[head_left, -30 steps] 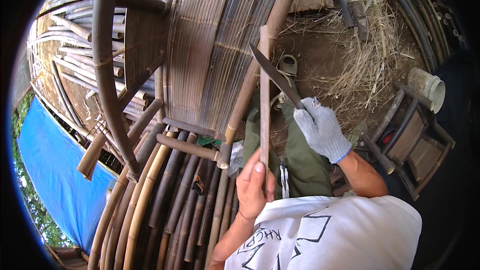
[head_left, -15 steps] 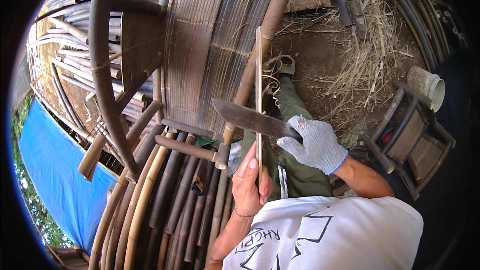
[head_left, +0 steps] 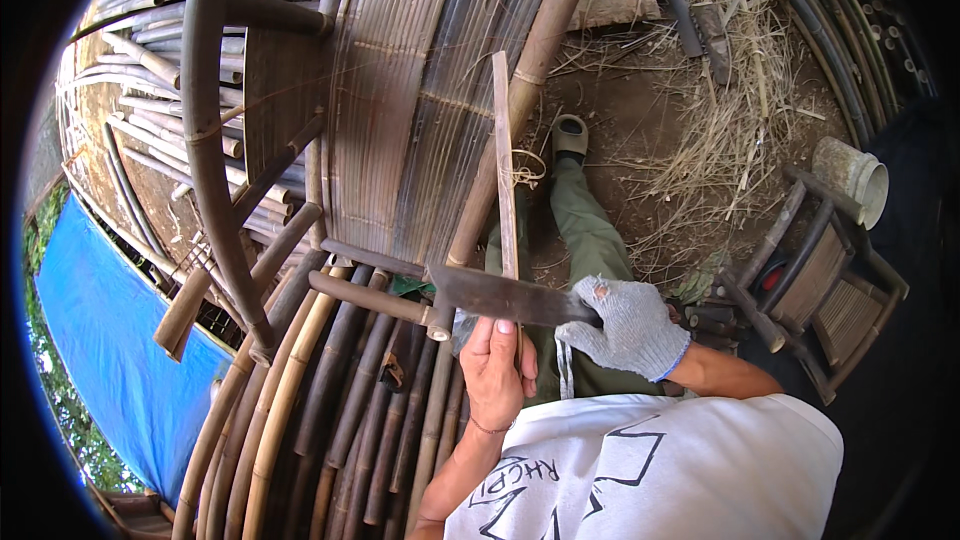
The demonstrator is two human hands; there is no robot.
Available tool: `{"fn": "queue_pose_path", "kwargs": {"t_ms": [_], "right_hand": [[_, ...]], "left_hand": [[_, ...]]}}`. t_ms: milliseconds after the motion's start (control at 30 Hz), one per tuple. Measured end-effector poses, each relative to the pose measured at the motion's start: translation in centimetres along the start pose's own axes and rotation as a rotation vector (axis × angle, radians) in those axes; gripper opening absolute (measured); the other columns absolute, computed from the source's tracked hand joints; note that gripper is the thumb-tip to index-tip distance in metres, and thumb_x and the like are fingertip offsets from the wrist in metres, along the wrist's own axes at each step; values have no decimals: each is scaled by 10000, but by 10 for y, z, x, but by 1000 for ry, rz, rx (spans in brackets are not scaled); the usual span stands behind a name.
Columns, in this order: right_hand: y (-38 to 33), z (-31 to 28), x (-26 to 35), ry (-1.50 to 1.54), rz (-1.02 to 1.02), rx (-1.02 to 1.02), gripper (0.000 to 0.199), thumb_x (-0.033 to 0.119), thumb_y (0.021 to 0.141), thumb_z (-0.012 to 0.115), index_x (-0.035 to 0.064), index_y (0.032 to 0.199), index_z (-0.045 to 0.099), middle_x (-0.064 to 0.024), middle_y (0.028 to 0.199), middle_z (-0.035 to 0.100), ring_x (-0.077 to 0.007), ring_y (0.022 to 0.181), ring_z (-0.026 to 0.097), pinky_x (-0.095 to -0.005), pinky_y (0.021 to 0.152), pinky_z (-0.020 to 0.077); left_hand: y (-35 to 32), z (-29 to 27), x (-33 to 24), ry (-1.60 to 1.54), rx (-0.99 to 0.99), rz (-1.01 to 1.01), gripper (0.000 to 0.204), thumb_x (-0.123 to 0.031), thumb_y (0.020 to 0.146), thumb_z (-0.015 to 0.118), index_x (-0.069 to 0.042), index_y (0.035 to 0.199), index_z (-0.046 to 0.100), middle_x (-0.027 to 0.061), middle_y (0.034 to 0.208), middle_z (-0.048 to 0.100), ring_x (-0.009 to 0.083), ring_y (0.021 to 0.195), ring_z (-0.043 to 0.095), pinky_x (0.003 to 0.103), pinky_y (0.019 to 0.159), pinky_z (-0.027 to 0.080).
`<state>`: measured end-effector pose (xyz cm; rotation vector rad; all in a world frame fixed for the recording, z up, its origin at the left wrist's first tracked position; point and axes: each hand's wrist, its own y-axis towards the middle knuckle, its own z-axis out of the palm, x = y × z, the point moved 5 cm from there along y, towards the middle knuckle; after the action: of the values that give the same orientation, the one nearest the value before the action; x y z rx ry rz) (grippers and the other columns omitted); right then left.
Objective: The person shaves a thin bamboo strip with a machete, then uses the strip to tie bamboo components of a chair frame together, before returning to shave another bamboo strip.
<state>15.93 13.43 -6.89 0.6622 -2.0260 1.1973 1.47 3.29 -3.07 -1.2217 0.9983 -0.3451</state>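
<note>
My bare left hand (head_left: pixel 498 372) is closed around the lower end of a long, narrow bamboo strip (head_left: pixel 504 160), which points away from me over the edge of a bamboo bench. In a grey knitted glove, my right hand (head_left: pixel 630 328) grips a large machete (head_left: pixel 500 295). Its handle is mostly hidden in the glove. The dark, broad blade points left and lies across the strip, just beyond my left fingers. A thin curled shaving (head_left: pixel 528 172) hangs beside the strip.
The slatted bamboo bench (head_left: pixel 390 110) stands ahead on the left. Bamboo poles (head_left: pixel 350 420) lie stacked at my left. Shavings (head_left: pixel 730 130) cover the ground ahead right, near a white bucket (head_left: pixel 852 180) and a small bamboo chair (head_left: pixel 815 280).
The machete has moved along the strip toward me, close to my left hand. The strip's far end has swung slightly left and turned its flat face up.
</note>
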Motion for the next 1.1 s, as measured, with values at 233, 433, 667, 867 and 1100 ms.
{"fn": "queue_pose_path", "kwargs": {"t_ms": [233,433,667,867,1100], "right_hand": [[18,-8,-6,34,40,-137,434,512,912,676,82,914,623,-124,707,637,-354,659,665,-456,586,513],[31,-25,-24,207,114,-143,374,444,964,630,78,891,602,-152,731,638,-380,669,656,-461,592,508],[2,-7,2,-5,-120,-36,486,575,884,672,98,834,596,-129,688,607,-338,633,662,-442,557,504],[28,-20,-24,-27,-6,-194,463,543,899,674,84,870,622,-152,734,657,-362,681,679,-451,582,523],[39,-41,-48,91,217,-231,420,452,1004,562,40,930,598,-213,774,653,-438,730,662,-521,609,504]], "left_hand": [[-4,5,4,-28,0,8,552,-309,1091,459,12,1532,368,17,518,460,82,377,379,228,352,328],[-19,15,13,-240,131,-75,522,-300,1098,404,-32,1544,357,-10,514,428,77,357,357,221,353,323],[-7,16,10,-1123,294,-378,493,-282,1118,300,-203,1602,250,-13,525,383,83,346,348,230,343,321],[-14,17,16,-928,396,-336,509,-251,1111,286,-217,1606,171,-8,539,427,92,350,400,239,344,327],[-29,18,15,-772,314,-355,504,-262,1116,335,-134,1598,267,-15,496,381,81,332,312,226,331,300]]}}
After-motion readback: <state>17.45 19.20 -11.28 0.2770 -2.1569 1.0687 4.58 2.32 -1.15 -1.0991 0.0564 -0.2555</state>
